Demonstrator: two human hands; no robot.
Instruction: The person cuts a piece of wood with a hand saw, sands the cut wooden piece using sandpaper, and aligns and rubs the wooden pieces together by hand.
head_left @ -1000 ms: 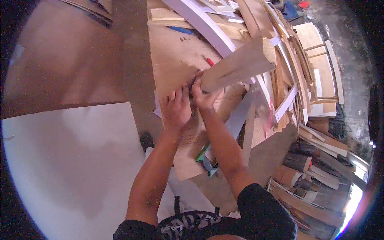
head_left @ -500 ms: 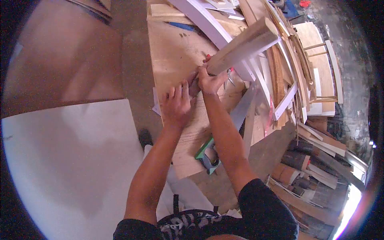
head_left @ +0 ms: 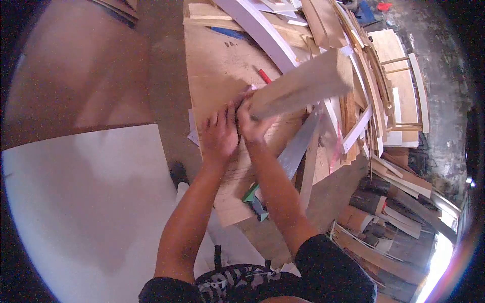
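A wooden block (head_left: 305, 83), long and slightly blurred, slants up to the right over the workbench (head_left: 207, 60). My right hand (head_left: 255, 121) is wrapped round its lower left end. Close beside it, my left hand (head_left: 220, 134) lies low over the bench with its fingers stretched out and a little apart. A narrow dark piece (head_left: 246, 94) shows between the two hands, mostly hidden by them. To the right of my right forearm lies a handsaw (head_left: 293, 154), its green and grey handle partly covered by the arm. A red pen-like stick (head_left: 264, 77) lies just beyond my hands.
A curved white-edged strip (head_left: 260, 33) crosses the back of the bench. Piled wood strips (head_left: 371, 76) line the right side. A large pale sheet (head_left: 86, 202) stands at the left, with a brown panel (head_left: 91, 65) behind it. More offcuts (head_left: 394, 217) lie at the lower right.
My right hand has drawn the block down and left, and its far end has dropped lower. My left hand has shifted slightly left. The red stick now shows more fully.
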